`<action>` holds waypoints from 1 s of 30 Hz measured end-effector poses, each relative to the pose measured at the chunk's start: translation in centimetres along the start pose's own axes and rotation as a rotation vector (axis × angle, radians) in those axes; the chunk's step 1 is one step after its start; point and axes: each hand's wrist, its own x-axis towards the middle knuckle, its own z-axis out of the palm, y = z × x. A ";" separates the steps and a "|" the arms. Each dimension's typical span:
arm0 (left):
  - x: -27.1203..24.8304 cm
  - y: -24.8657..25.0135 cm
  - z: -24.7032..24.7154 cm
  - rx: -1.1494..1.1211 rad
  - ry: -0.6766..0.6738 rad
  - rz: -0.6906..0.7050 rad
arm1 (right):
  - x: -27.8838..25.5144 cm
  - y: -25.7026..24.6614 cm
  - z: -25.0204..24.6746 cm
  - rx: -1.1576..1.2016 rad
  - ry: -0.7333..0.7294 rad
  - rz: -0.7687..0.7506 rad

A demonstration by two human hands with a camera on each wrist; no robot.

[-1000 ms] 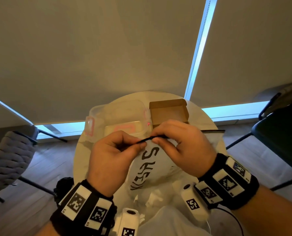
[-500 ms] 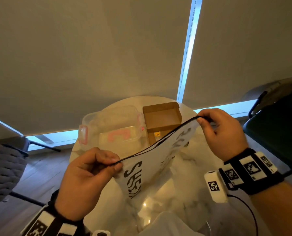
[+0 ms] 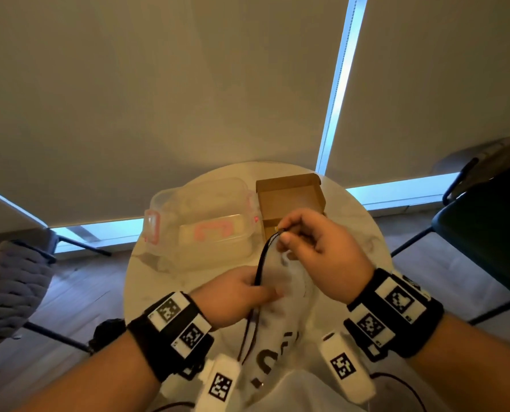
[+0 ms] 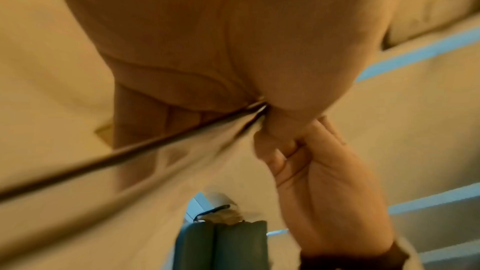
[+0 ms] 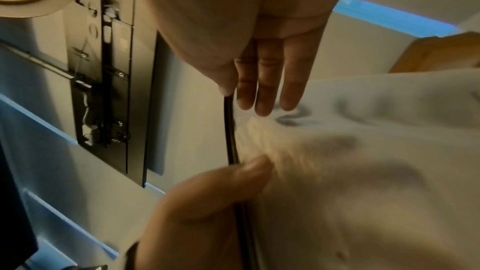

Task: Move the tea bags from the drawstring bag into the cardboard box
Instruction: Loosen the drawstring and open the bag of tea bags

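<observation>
A white drawstring bag (image 3: pixel 277 334) with black lettering lies crumpled on the round table (image 3: pixel 363 233) between my hands. My left hand (image 3: pixel 259 292) grips the gathered mouth of the bag together with the black cord (image 3: pixel 262 257). My right hand (image 3: pixel 282 236) pinches the cord's upper end just in front of the open cardboard box (image 3: pixel 289 194). In the right wrist view the cord (image 5: pixel 230 126) runs from my right thumb down to the left thumb (image 5: pixel 249 169), with the bag (image 5: pixel 376 161) beside it. No tea bag shows plainly.
A clear plastic container (image 3: pixel 200 221) with pink latches stands left of the box. A grey woven chair (image 3: pixel 7 292) is at the left and a dark chair (image 3: pixel 485 233) at the right. Blinds fill the background.
Half a second ago my hands were spread wide, stretching the cord and the bag's top edge. They have come together, and the bag has sagged and bunched between them.
</observation>
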 end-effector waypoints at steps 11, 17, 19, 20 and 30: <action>2.9 -3.6 1.8 -0.745 0.108 -0.084 | -3.4 5.0 0.0 -0.519 -0.280 0.245; 3.6 -5.5 0.9 -0.856 0.054 -0.052 | -2.4 6.3 -1.9 -0.250 -0.170 0.440; 3.9 -6.3 0.4 -0.828 0.057 -0.057 | -2.0 6.5 -2.2 0.195 -0.080 0.637; 3.8 -6.6 0.2 -0.774 0.085 -0.089 | -1.7 6.5 -2.2 0.454 -0.046 0.734; 5.7 -11.1 -2.2 -0.138 0.528 -0.382 | -2.5 8.4 -2.1 0.777 -0.223 0.808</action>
